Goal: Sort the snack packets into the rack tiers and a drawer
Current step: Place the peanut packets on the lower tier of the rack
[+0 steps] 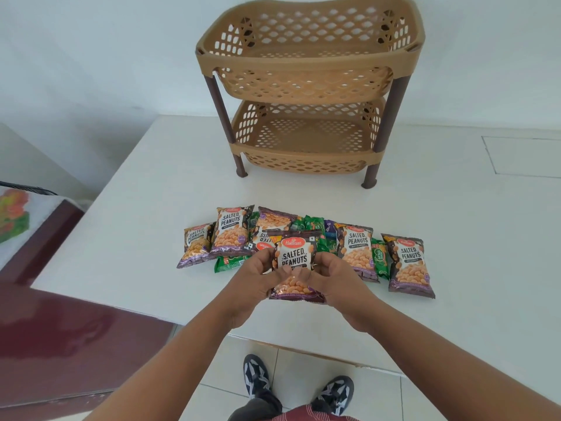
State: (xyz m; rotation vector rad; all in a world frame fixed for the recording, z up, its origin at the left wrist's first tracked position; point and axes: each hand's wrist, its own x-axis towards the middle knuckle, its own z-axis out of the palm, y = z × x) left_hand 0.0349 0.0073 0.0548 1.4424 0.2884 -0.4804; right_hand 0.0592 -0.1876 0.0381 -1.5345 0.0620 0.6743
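I hold one salted peanuts packet (295, 256) upright over the table's front edge, my left hand (258, 276) pinching its left side and my right hand (331, 276) its right side. Behind it lies a spread of several snack packets: salted peanuts packets at the left (229, 233), right of centre (356, 249) and far right (409, 265), with green packets (379, 258) and a purple one (329, 226) partly buried among them. A tan two-tier plastic rack (309, 60) on brown legs stands at the back; both of its basket tiers look empty.
The white table (121, 232) ends at its left and front edges. A dark maroon surface (60, 338) lies lower at the left. A rectangular outline (522, 156) marks the tabletop at the right. My shoes stand on tiled floor below.
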